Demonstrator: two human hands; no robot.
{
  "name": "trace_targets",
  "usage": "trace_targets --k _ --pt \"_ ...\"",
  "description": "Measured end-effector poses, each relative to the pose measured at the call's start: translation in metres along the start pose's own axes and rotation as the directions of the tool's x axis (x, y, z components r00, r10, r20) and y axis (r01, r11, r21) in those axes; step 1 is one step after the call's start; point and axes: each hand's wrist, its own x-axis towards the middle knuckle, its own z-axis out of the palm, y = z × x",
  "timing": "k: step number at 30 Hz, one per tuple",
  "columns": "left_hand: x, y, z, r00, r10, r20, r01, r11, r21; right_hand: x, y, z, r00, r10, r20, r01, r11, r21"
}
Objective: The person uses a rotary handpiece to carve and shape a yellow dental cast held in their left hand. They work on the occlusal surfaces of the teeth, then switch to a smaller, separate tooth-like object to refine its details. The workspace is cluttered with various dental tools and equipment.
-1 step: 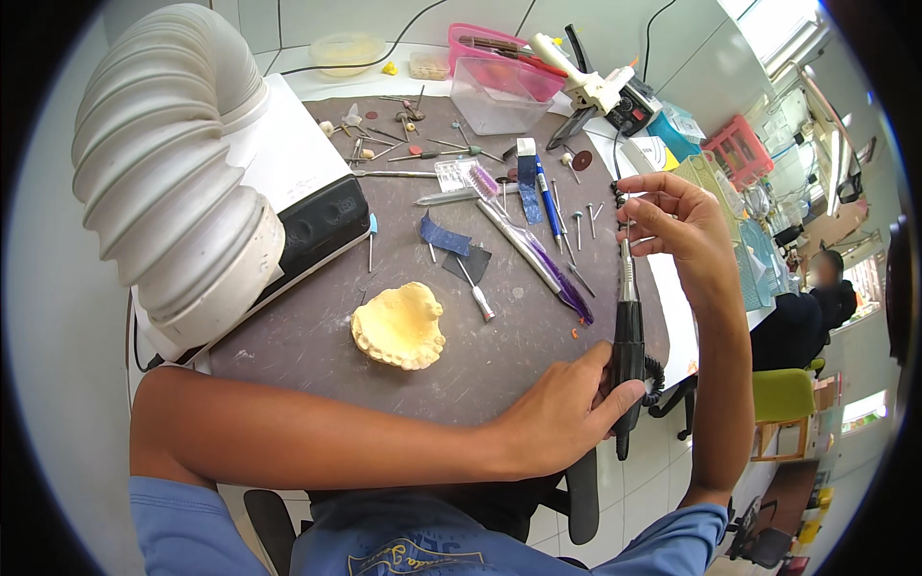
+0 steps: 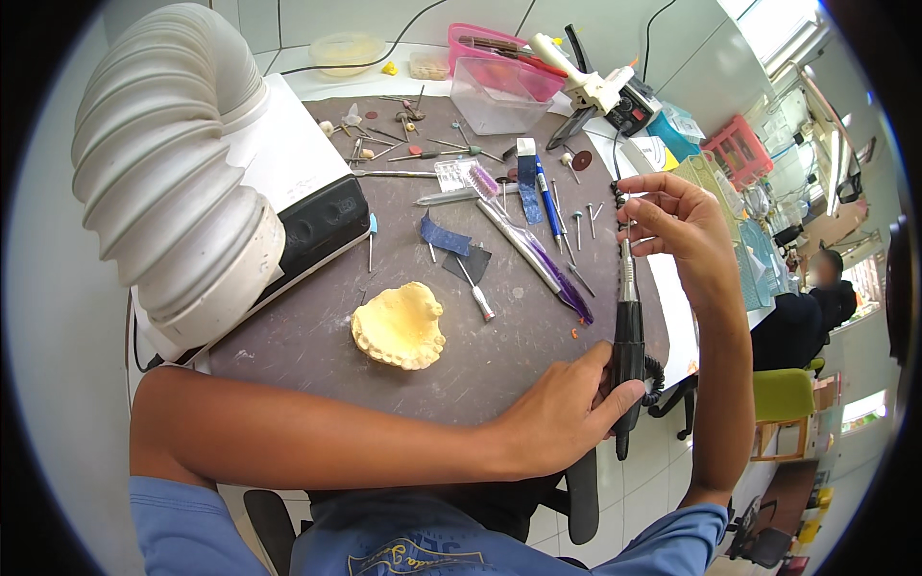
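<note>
My left hand (image 2: 567,408) is wrapped round the black body of a rotary handpiece (image 2: 629,336), which stands nose-up at the right edge of the bench. Above its metal nose, my right hand (image 2: 677,221) pinches a thin bur (image 2: 624,231), mostly covered by the fingers. Whether the bur sits inside the nose is too small to tell. On the mat, left of the handpiece, lies a yellow dental cast (image 2: 399,326) with a row of teeth along its rim. A purple-and-clear toothbrush (image 2: 528,245) and a blue pen (image 2: 549,204) lie nearer the hands.
Several loose burs and polishing tips (image 2: 408,125) are scattered at the back of the mat (image 2: 298,331). A ribbed white hose (image 2: 158,163) rises at left. Behind stand a clear box (image 2: 499,101) and a white dispensing gun (image 2: 586,82). Someone sits far right.
</note>
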Motion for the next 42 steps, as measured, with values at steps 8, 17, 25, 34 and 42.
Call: trace_targets --k 8,17,25,34,42 --pt "-0.001 0.003 -0.002 0.999 -0.031 0.03 0.031 0.999 0.028 -0.001 0.002 -0.004 0.996 0.077 0.052 -0.077 0.997 0.004" --pt "-0.001 0.005 -0.003 0.999 -0.032 0.024 0.031 0.998 0.047 0.001 0.013 -0.012 0.986 0.123 0.109 -0.13 0.99 0.061" --pt "-0.002 0.004 -0.002 1.0 -0.018 0.003 0.018 1.0 0.024 -0.001 0.012 -0.009 0.987 0.11 0.118 -0.119 0.991 0.067" --pt "0.0 0.003 -0.002 0.999 -0.04 0.003 0.04 0.999 0.021 -0.005 0.012 -0.007 0.995 0.092 0.042 -0.093 0.995 0.032" --pt "-0.003 0.005 -0.002 0.999 -0.02 -0.03 0.02 1.0 -0.006 -0.048 0.001 0.002 0.999 0.047 0.027 -0.027 0.87 -0.491"
